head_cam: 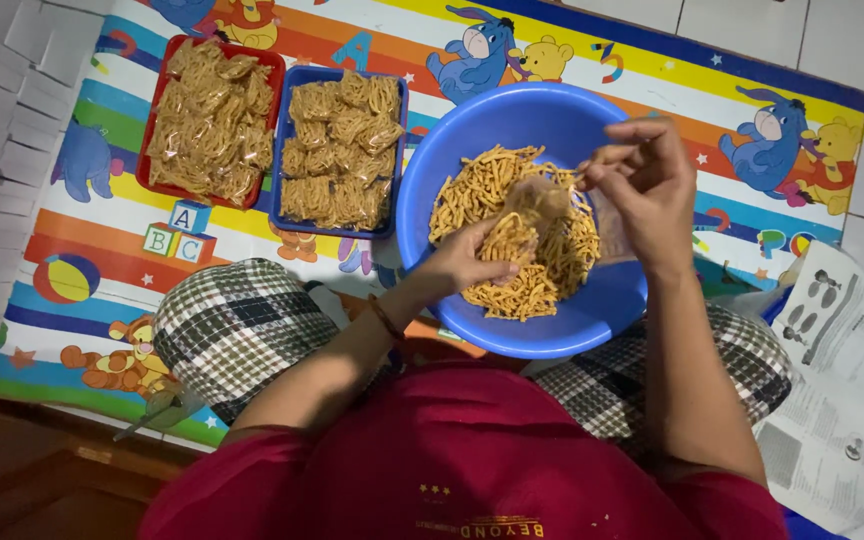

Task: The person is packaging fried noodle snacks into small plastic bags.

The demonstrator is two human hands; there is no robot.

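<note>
A big blue bowl [497,140] rests on my lap and the mat, half full of golden fried snack sticks [552,280]. My left hand [472,255] is cupped around a handful of sticks over the bowl's middle. My right hand [642,180] pinches the top of a small clear plastic bag [552,200] that hangs open above the bowl, partly filled. The handful sits right at the bag's mouth.
A red tray [164,85] and a blue tray [287,120] at the left hold several filled snack bags. A colourful cartoon mat [102,200] covers the floor. Printed paper sheets [842,340] lie at the right; white tiles border the left edge.
</note>
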